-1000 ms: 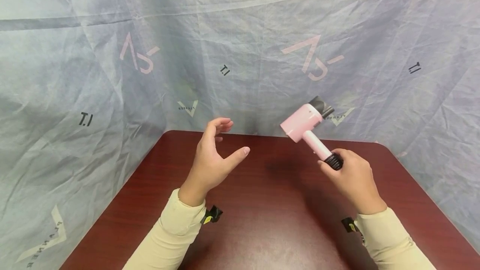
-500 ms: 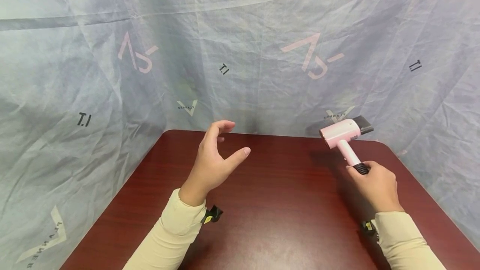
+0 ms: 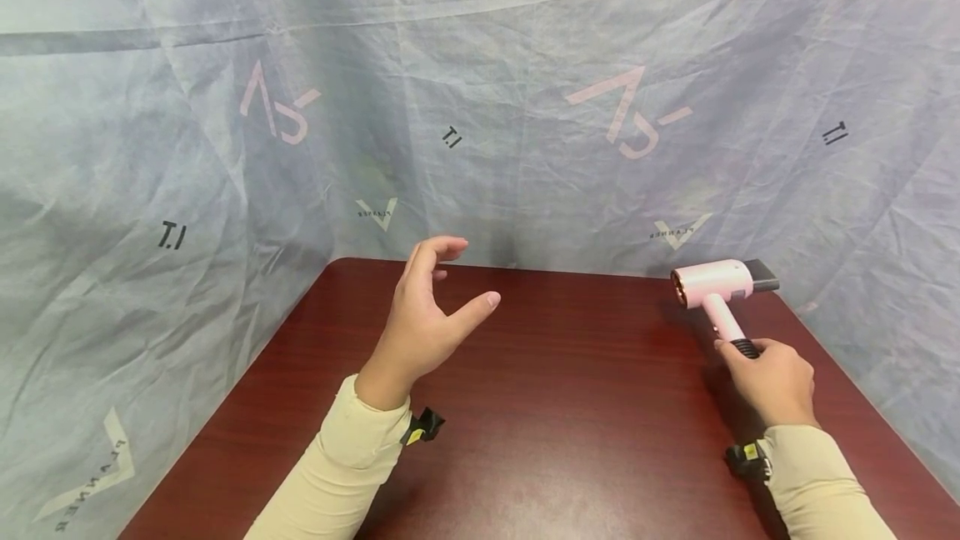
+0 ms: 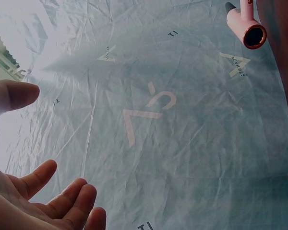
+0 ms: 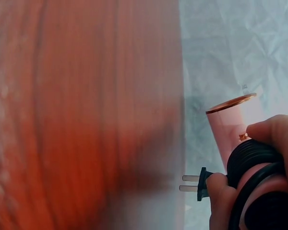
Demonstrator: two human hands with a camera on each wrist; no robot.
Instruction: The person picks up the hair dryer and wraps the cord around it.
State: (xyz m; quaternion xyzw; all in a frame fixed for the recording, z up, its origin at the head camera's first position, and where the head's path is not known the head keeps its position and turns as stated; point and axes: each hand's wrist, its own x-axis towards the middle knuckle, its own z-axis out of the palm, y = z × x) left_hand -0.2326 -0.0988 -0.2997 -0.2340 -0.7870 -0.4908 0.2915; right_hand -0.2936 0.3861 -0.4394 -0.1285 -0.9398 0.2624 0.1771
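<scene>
A pink hair dryer [image 3: 712, 283] with a dark nozzle [image 3: 763, 275] is at the right rear of the table in the head view. My right hand [image 3: 776, 382] grips its handle, where a black cord is wound in coils. In the right wrist view the cord [image 5: 253, 158] circles the handle, and a two-pin plug [image 5: 201, 184] sticks out beside the fingers. The dryer's copper-rimmed rear end faces left. My left hand [image 3: 423, 319] is held over the table with fingers loosely bent and thumb spread, holding nothing.
The dark red wooden table [image 3: 540, 407] has rounded far corners. A grey printed cloth [image 3: 510, 107] hangs behind it and along both sides. Small black devices, such as the left wrist's [image 3: 426, 427], are strapped at both sleeves.
My right hand has carried the hair dryer to the right and lower toward the table, turning it so its barrel lies more level. The left hand stays nearly in place.
</scene>
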